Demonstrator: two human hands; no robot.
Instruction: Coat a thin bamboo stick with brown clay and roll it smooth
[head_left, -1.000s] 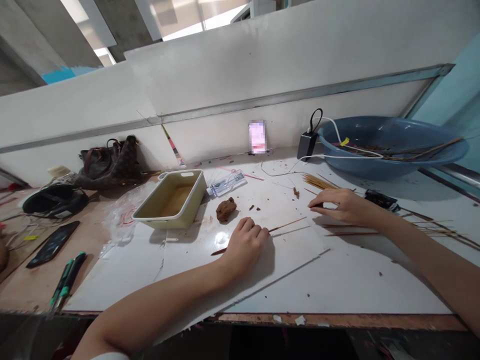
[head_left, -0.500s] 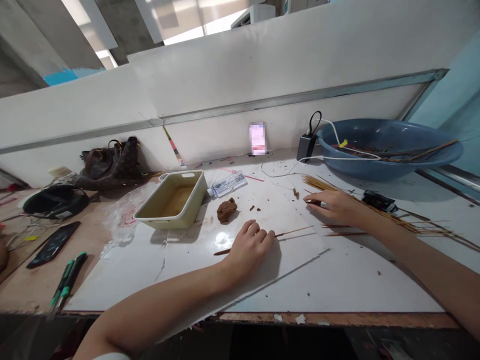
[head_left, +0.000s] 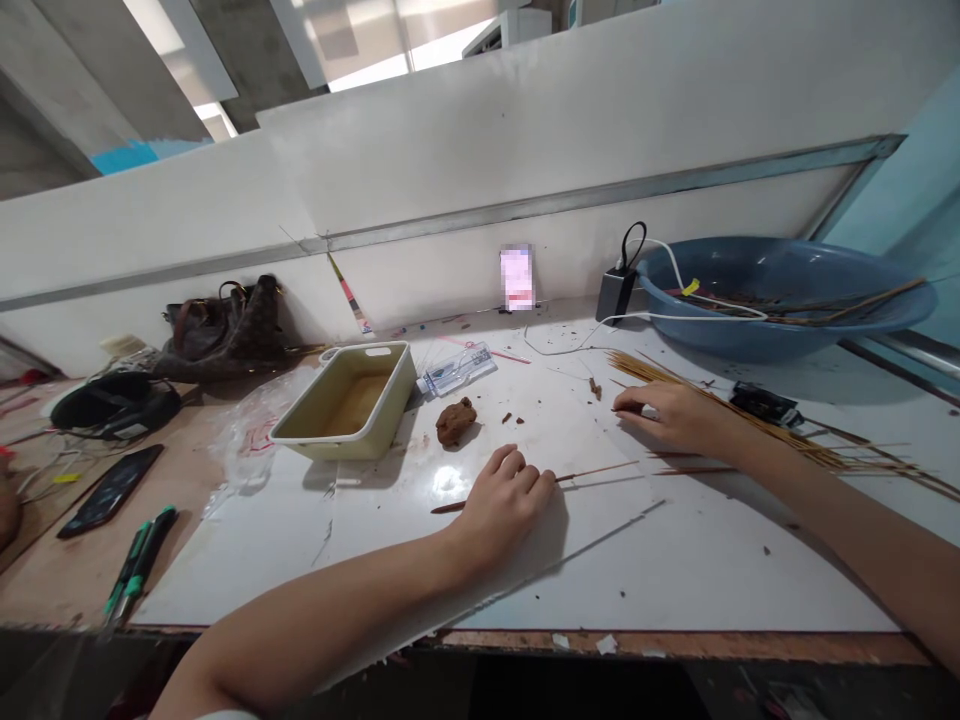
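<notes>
My left hand (head_left: pixel 510 500) rests on the white table top with its fingers curled over a thin stick (head_left: pixel 600 470). A dark brown coated end of the stick sticks out left of the hand, and the bare thin end points right. My right hand (head_left: pixel 671 415), a ring on one finger, lies beside a bundle of thin yellowish sticks (head_left: pixel 645 367). Its thumb and fingertips come together in a pinch; whatever they may hold is too small to make out. A lump of brown clay-like paste (head_left: pixel 455 423) sits beyond my left hand, with small crumbs (head_left: pixel 507 418) near it.
A pale green tub (head_left: pixel 337 450) stands left of the lump, beside a clear plastic packet (head_left: pixel 459 370). Behind on the right are a blue basin (head_left: pixel 780 340) and a black box with a cable (head_left: pixel 615 295). A dark phone (head_left: pixel 110 492) and green-black tools (head_left: pixel 140 560) lie left.
My right thumb and fingertips have drawn closer together. My left hand stays on the stick with barely any shift. The whole view has moved very slightly.
</notes>
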